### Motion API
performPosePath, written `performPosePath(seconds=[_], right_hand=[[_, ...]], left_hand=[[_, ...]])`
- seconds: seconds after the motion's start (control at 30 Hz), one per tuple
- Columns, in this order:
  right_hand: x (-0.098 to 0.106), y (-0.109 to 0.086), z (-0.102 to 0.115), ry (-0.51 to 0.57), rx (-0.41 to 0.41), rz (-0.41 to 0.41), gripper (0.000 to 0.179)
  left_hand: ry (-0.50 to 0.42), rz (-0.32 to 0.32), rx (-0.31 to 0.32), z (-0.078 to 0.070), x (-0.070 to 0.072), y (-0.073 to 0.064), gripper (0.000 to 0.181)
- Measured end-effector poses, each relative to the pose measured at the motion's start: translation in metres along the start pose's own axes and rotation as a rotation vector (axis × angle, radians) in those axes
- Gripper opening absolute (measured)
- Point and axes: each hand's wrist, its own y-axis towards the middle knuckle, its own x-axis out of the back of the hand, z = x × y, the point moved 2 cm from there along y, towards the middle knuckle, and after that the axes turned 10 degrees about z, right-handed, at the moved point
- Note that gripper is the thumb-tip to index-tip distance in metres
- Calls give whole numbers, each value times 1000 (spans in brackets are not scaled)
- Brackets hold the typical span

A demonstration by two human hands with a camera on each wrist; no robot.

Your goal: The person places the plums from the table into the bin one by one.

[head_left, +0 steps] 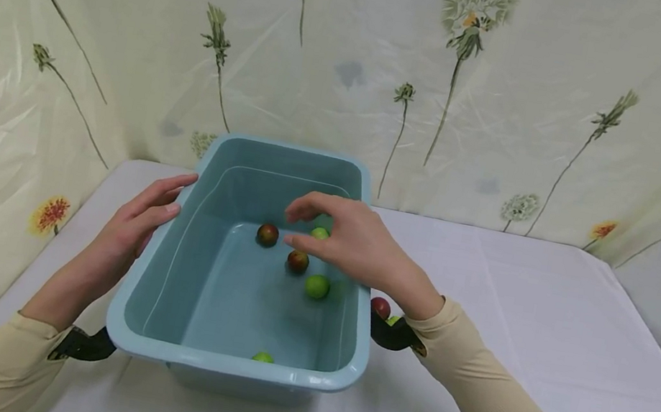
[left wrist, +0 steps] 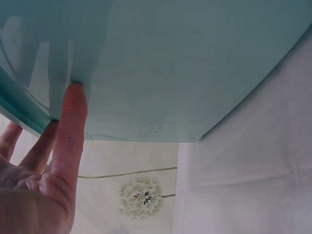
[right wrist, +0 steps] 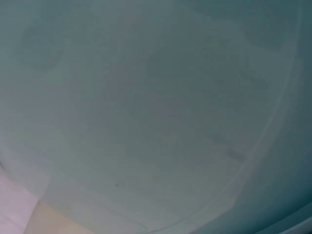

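A light-blue plastic basin (head_left: 232, 364) stands on the table with small round fruits inside. Two are reddish-brown, one by the far floor edge (head_left: 267, 235) and one near the middle (head_left: 298, 262). Green ones show at the right (head_left: 317, 287), behind the right hand (head_left: 357, 240) and behind the near rim (head_left: 262, 356). My right hand hovers over the basin's right side, thumb and fingers apart, nothing seen between them. Against the basin's left outer wall, my left hand (head_left: 133, 224) rests its extended fingers (left wrist: 73, 117). The right wrist view shows only the basin's wall (right wrist: 146, 107).
Right of the basin, partly hidden by the right wrist, lie a red fruit (head_left: 380, 307) and a green one (head_left: 393, 320). A white cloth (head_left: 518, 339) covers the table. Behind hangs a flower-print curtain (head_left: 334, 104).
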Motion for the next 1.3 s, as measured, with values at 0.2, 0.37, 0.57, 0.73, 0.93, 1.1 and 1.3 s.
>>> performPosePath(seconds=[0.2, 0.37, 0.57, 0.73, 0.93, 1.1, 1.3], right_hand=[[2, -6, -1, 64, 82, -79, 28], [5, -14, -4, 46, 88, -140, 32], [8, -26, -11, 47, 55, -208, 34], [12, -36, -17, 55, 57, -265, 36], [16, -50, -25, 62, 18, -306, 37], [18, -64, -36, 84, -43, -341, 38], [19, -83, -54, 79, -129, -376, 38]], left_hand=[[2, 2, -3, 0, 0, 1, 48], [-3, 3, -8, 0, 0, 2, 48], [1, 5, -6, 0, 1, 2, 48], [4, 3, -2, 0, 1, 1, 48], [3, 2, 4, 0, 1, 1, 48], [0, 2, 0, 1, 0, 0, 48], [-1, 1, 1, 1, 0, 1, 48]])
